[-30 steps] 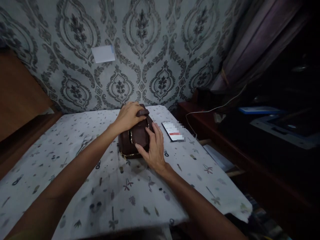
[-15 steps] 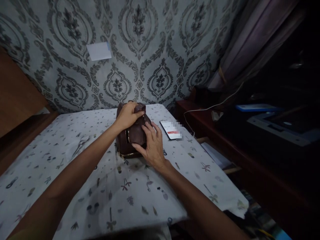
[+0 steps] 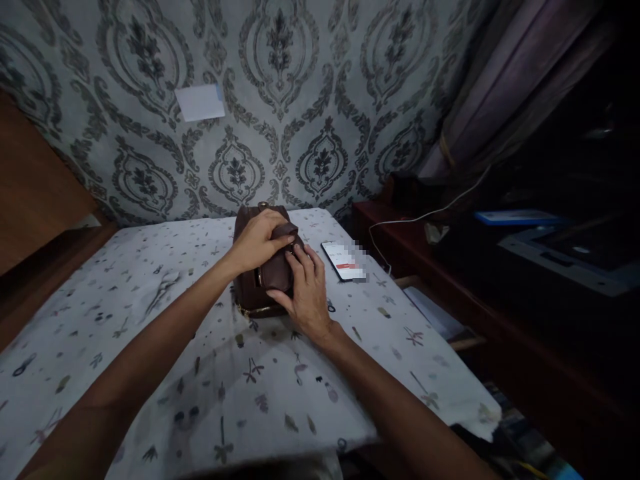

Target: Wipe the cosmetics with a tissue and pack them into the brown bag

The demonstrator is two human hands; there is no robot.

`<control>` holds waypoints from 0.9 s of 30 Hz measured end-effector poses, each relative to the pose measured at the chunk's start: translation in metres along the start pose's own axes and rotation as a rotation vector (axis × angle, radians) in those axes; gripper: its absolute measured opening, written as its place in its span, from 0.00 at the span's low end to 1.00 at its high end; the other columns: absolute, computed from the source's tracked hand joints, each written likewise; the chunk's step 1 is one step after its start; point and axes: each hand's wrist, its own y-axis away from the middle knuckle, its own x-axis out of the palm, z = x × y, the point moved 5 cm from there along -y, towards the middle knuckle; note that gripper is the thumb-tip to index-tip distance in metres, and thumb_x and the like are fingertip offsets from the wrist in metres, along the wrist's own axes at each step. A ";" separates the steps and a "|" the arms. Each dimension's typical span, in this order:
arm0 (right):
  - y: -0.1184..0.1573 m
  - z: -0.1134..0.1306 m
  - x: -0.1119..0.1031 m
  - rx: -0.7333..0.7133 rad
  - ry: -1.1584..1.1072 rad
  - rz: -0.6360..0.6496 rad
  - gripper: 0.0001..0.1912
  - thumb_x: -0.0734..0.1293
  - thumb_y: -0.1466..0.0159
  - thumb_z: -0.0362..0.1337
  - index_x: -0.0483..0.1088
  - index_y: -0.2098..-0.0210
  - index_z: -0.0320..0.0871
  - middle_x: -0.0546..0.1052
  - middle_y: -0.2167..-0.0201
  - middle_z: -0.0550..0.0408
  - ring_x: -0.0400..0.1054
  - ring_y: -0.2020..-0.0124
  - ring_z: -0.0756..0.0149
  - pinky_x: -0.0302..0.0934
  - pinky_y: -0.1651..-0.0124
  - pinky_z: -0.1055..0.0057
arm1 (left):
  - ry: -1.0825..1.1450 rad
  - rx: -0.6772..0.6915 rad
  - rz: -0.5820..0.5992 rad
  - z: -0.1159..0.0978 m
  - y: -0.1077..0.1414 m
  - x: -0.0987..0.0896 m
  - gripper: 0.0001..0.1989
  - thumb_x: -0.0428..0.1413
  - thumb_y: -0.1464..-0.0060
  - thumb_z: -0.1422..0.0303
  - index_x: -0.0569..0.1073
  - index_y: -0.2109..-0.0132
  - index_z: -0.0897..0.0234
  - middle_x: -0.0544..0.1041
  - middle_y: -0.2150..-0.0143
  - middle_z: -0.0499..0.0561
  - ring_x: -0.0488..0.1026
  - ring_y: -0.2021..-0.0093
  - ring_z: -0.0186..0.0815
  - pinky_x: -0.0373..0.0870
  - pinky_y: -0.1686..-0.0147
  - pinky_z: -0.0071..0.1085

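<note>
A dark brown leather bag (image 3: 250,287) with brass zips stands on the patterned white cloth of the table (image 3: 200,373). My left hand (image 3: 260,240) lies over the bag's upper part, its thumb and fingers closed on a brown strap (image 3: 286,231). Against the bag's right side rests my right hand (image 3: 306,287), its thumb on the front pocket and its fingers along the far edge, holding the bag. The inside of the bag does not show.
A phone (image 3: 343,261) with a lit screen lies right of the bag. Beyond it, a white cable (image 3: 420,217) runs over a dark red surface (image 3: 367,217). A patterned wall with a white paper (image 3: 201,103) rises behind; a wooden panel (image 3: 35,187) stands left.
The strap under my left hand now stands higher and shows more clearly, and my left thumb has shifted slightly right. My right hand stays almost where it was on the bag.
</note>
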 end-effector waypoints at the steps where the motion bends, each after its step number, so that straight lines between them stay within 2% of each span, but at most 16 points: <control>1: 0.000 0.000 0.000 -0.001 -0.001 -0.002 0.40 0.62 0.33 0.60 0.59 0.33 0.37 0.64 0.35 0.35 0.51 0.30 0.44 0.55 0.32 0.42 | -0.001 -0.012 0.013 0.001 0.000 -0.001 0.03 0.59 0.45 0.70 0.77 0.67 0.64 0.80 0.60 0.52 0.74 0.51 0.43 0.67 0.44 0.40; 4: 0.001 0.000 -0.002 0.000 0.011 -0.009 0.38 0.60 0.32 0.59 0.59 0.34 0.38 0.64 0.35 0.36 0.52 0.30 0.45 0.54 0.32 0.43 | 0.001 -0.039 0.019 0.008 0.003 -0.009 0.05 0.60 0.47 0.70 0.78 0.62 0.63 0.80 0.58 0.52 0.74 0.50 0.43 0.67 0.44 0.40; 8: 0.001 0.004 -0.003 0.030 0.032 0.014 0.36 0.60 0.31 0.56 0.57 0.32 0.41 0.62 0.32 0.38 0.50 0.29 0.45 0.50 0.31 0.41 | -0.051 -0.124 -0.062 0.027 0.015 -0.030 0.16 0.61 0.53 0.73 0.78 0.55 0.63 0.80 0.53 0.53 0.74 0.49 0.44 0.68 0.47 0.39; 12: 0.001 0.013 -0.002 0.010 0.049 0.058 0.28 0.61 0.29 0.49 0.61 0.33 0.47 0.60 0.30 0.42 0.48 0.28 0.47 0.47 0.30 0.41 | -0.055 -0.236 -0.092 0.043 0.029 -0.041 0.09 0.58 0.51 0.72 0.78 0.60 0.63 0.81 0.61 0.50 0.75 0.59 0.40 0.69 0.59 0.35; 15: 0.002 0.018 -0.001 -0.027 0.055 0.062 0.25 0.62 0.29 0.47 0.64 0.34 0.52 0.59 0.30 0.45 0.48 0.28 0.47 0.47 0.30 0.41 | -0.096 -0.235 -0.117 0.042 0.035 -0.041 0.04 0.57 0.48 0.71 0.77 0.65 0.64 0.79 0.65 0.50 0.74 0.63 0.39 0.68 0.61 0.34; 20: 0.002 0.022 0.000 -0.005 0.065 0.087 0.23 0.62 0.29 0.44 0.66 0.35 0.58 0.57 0.29 0.49 0.47 0.28 0.45 0.49 0.31 0.40 | -0.192 -0.214 -0.195 0.033 0.038 -0.039 0.06 0.55 0.46 0.72 0.76 0.69 0.63 0.77 0.66 0.50 0.72 0.64 0.38 0.68 0.60 0.35; 27: -0.002 0.031 -0.005 -0.009 0.133 0.069 0.23 0.63 0.29 0.41 0.67 0.36 0.61 0.60 0.30 0.47 0.51 0.29 0.44 0.50 0.32 0.39 | -0.128 -0.195 -0.221 0.031 0.041 -0.038 0.06 0.55 0.46 0.73 0.75 0.70 0.63 0.74 0.68 0.49 0.70 0.65 0.37 0.65 0.62 0.33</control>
